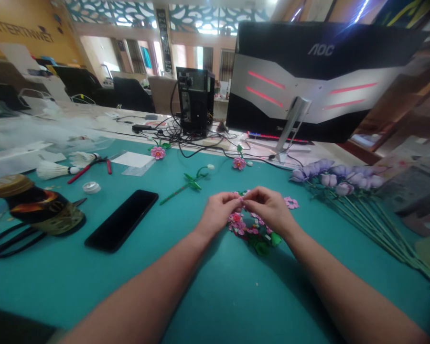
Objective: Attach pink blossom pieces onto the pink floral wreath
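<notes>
Both my hands meet at the middle of the teal table (93, 282). My left hand (219, 211) and my right hand (268, 208) have their fingers pinched together over a small piece I cannot make out. Just below them lies a heap of small pink flower pieces with green parts (251, 232). A loose pink flower piece (291, 203) lies just right of my right hand. A green stem with a white bud (188, 183) lies to the upper left of my hands.
A black phone (122, 220) lies left of my hands. A dark bottle (32, 203), shuttlecocks (55, 169), red-handled pliers (88, 169) and a tape roll (91, 187) are at the left. A bunch of purple flowers (338, 179) lies at the right. A monitor back (308, 81) and a cabled computer box (195, 100) stand behind.
</notes>
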### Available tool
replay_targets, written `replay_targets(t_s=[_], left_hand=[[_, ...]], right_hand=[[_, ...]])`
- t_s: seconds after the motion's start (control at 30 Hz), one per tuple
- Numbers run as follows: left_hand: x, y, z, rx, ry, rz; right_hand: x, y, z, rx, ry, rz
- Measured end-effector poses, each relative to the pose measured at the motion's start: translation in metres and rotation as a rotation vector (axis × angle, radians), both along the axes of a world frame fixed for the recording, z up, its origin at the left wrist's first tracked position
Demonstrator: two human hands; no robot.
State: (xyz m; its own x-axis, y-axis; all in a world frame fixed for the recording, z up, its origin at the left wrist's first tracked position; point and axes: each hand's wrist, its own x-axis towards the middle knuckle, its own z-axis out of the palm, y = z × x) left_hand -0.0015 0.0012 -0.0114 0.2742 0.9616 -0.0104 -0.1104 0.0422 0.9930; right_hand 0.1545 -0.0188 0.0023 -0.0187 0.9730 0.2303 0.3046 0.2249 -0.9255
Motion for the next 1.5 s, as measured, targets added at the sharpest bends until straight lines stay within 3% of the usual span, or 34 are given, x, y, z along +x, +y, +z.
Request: replay_targets(t_s=[0.27,0.47,0.67,0.8,0.93,1.03,1.17,1.3,1.5], left_hand=[[-0.001,0.000,0.001,-0.009,-0.011,-0.012],[0.002,-0.002,0.005,-0.115,-0.103,-0.005],[0.000,0.000,0.005,-0.193,-0.112,0.018],[-0.002,0.003,0.006,-0.187,-0.062,0.044],[-0.002,0.004,0.008,-0.178,-0.040,0.042],[-0.003,0.004,0.009,-0.151,-0.027,0.041],[-0.004,0.005,0.008,-0.133,-0.007,0.031],[-0.004,0.006,0.008,-0.131,-0.010,0.030],[-0.004,0.007,0.010,-0.146,-0.015,0.024]], right_hand=[[0.000,0.000,0.002,-0.043,0.056,0.020],[-0.004,-0.001,0.009,-0.098,0.122,0.048],[0.000,0.002,0.010,-0.061,0.050,0.031],[0.026,0.015,0.014,-0.085,0.038,-0.067],[0.076,0.025,0.020,-0.068,-0.032,-0.278],[0.119,0.025,0.015,-0.130,-0.386,-0.446],[0.161,0.019,-0.001,-0.207,-0.586,-0.530],[0.176,0.015,-0.017,-0.245,-0.787,-0.568],[0.175,0.020,-0.035,-0.277,-0.950,-0.571]])
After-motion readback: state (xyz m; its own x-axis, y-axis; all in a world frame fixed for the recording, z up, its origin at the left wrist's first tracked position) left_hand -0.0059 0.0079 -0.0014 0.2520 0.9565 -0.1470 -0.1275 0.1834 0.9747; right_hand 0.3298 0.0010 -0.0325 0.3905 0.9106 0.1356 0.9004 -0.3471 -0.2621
